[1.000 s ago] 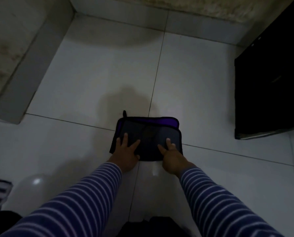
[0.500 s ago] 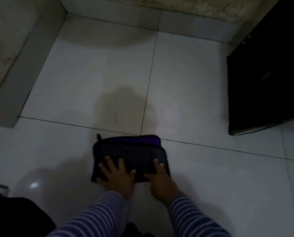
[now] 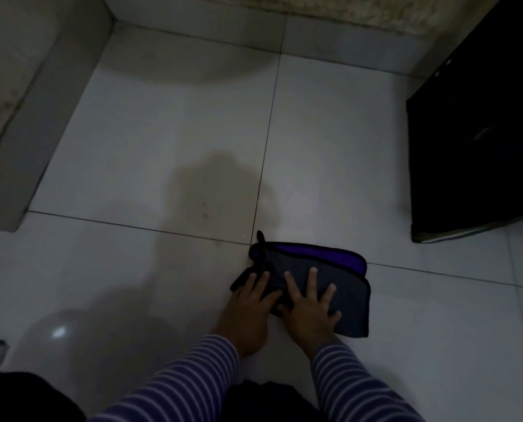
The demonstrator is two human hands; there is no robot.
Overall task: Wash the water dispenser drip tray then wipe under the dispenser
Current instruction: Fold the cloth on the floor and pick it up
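Left hand (image 3: 249, 303) and right hand (image 3: 309, 309) press flat, fingers spread, on a probably folded cloth (image 3: 347, 287).

- 1 cloth (image 3: 339, 287), grey with purple edge, 5 o'clock.
- 2 hands, 6 o'clock: left hand (image 3: 248, 306), right hand (image 3: 310, 310).
- 2 striped sleeves (image 3: 193, 379), 6 o'clock.
- 1 black unit (image 3: 473, 147), 3 o'clock.
- 1 light glare (image 3: 58, 332) on floor (image 3: 162, 132), 8 o'clock.

Cloth (image 3: 347, 289) slid toward 3 o'clock, now right of the vertical grout line (image 3: 264, 166). Left hand (image 3: 248, 310), right hand (image 3: 308, 312) closed up, touching.
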